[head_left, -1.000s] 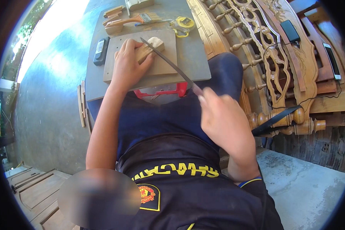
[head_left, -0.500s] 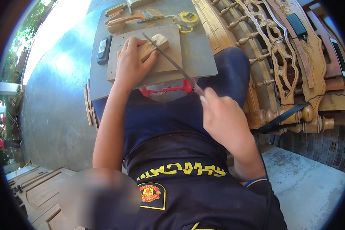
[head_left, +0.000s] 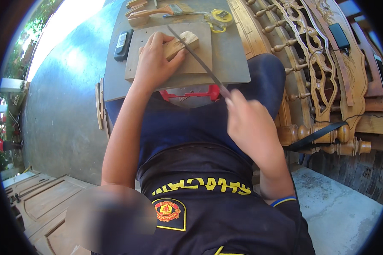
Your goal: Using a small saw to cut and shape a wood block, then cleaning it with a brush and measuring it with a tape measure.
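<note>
My left hand point(head_left: 157, 59) is closed round a short block of pale wood point(head_left: 174, 49), pressing it onto a square wooden board point(head_left: 202, 59). The block's far right end is rounded and rough. In my right hand point(head_left: 251, 121) is the handle of a long, thin, dark file point(head_left: 202, 63). Its blade slants up and left across the block, near the rounded end, with the tip beyond my left fingers. Whether the blade touches the wood all along the crossing I cannot tell.
The board lies on a grey work table point(head_left: 234, 72). Behind it are a paintbrush point(head_left: 174, 9) and a yellow tape measure point(head_left: 222, 16). A small dark device point(head_left: 122, 44) sits at the left. Below the table edge shows a red frame point(head_left: 191, 92). Carved wooden furniture point(head_left: 306, 63) stands at the right.
The whole view has shifted, so the table and hands appear slightly farther right and higher. My left hand keeps its hold on the block; the file still lies across it at a similar slant.
</note>
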{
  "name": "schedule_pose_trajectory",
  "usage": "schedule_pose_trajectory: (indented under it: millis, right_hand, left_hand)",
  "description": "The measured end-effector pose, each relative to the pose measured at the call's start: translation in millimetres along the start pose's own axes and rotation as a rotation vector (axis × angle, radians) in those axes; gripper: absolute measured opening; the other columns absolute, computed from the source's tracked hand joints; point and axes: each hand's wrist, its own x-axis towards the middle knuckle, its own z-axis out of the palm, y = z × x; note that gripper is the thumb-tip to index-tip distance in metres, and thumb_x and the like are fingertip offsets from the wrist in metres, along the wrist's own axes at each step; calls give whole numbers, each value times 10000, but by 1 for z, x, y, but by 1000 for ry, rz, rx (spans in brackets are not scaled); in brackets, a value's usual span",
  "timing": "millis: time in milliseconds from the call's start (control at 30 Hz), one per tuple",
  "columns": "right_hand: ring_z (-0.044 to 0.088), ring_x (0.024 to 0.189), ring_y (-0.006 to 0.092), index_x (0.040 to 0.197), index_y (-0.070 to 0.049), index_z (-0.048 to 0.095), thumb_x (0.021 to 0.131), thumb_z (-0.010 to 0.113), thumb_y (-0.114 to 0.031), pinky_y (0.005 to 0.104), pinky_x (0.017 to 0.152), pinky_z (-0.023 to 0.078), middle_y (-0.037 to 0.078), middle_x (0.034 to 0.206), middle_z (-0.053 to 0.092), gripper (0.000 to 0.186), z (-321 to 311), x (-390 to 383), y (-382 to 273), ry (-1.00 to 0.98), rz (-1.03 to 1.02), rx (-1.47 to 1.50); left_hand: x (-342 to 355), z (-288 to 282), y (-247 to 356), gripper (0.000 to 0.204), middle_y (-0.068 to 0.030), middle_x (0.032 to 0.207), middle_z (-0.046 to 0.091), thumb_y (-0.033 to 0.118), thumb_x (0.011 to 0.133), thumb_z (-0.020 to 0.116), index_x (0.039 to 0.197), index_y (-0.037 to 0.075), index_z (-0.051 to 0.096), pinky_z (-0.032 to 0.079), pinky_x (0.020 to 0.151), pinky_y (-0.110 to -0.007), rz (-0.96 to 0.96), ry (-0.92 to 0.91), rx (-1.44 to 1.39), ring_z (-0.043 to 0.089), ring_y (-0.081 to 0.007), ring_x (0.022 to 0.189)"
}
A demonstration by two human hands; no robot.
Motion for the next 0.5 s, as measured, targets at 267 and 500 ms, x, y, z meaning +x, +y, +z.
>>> schedule_pose_trajectory:
  millis: [267,500]
  right_hand:
    - [705,811,502,1033,-3,621,1040,529,-210,583,731,563,287,805,703,226,11,38,-6,84,-38,8]
    - [696,799,498,1018,7,612,1030,542,-198,582,718,554,291,787,691,216,17,50,-9,108,-86,46]
  left_hand:
    - [0,6,0,438,-164,1122,674,324,853,787,1129,43,594,415,1018,-464,41,-27,-46,636,-359,1114]
    - [-2,5,-4,446,-201,1130,664,329,877,777,1150,28,594,455,1006,-476,27,14,18,631,-400,1107]
